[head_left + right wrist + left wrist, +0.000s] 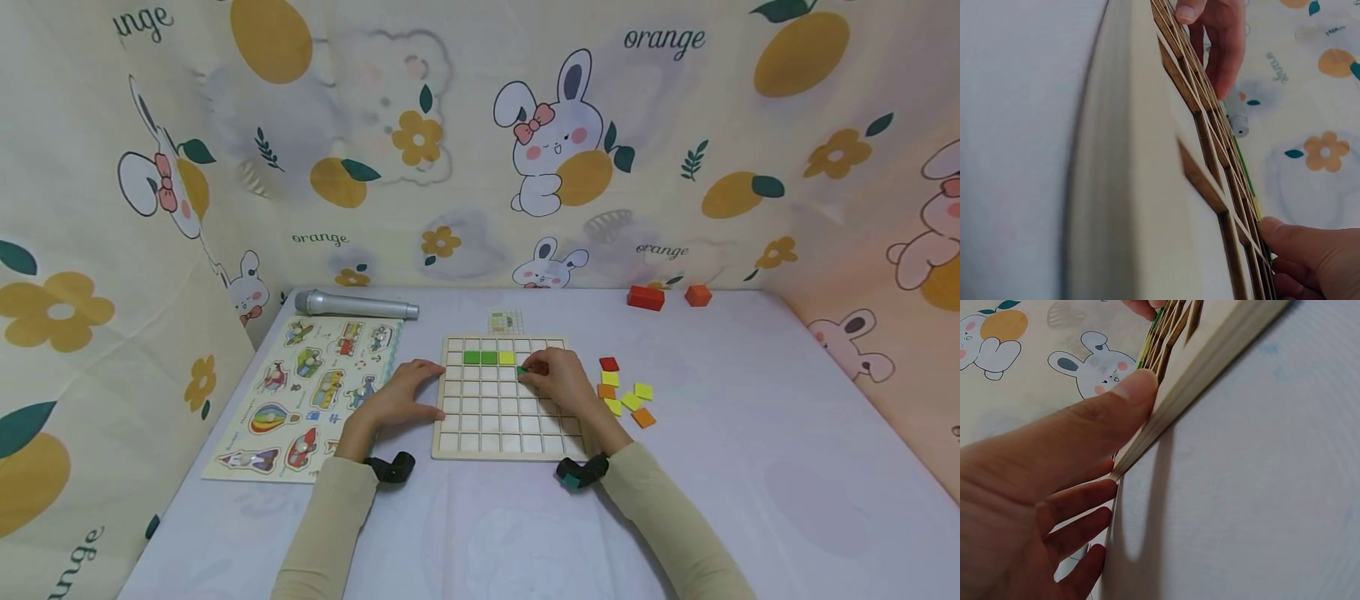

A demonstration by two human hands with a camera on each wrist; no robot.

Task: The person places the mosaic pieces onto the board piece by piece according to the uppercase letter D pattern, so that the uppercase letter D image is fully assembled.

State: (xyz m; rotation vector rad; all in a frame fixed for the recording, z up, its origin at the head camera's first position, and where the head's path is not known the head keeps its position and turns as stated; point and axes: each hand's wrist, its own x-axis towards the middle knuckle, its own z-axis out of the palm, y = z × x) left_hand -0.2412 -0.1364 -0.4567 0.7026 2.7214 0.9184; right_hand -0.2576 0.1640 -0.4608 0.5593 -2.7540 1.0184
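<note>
- Wooden grid board (504,421) lies flat on the counter (750,467), and everything here is placed from it
- Left hand (401,393) rests against the board's left edge, fingers straight, thumb (1119,400) pressing the rim, grasping nothing
- Right hand (553,377) sits over the board's upper right, its grip pinching a green tile (521,369), just below the row of two green tiles (480,357) and a yellow tile (506,357)
- Loose tiles (626,392) lie right of the board
- Animal puzzle (311,396) lies left of it, partly covered by the left hand
- Grey microphone (352,305) lies beyond the board's left
- Two red blocks (663,297) sit beyond its right
</note>
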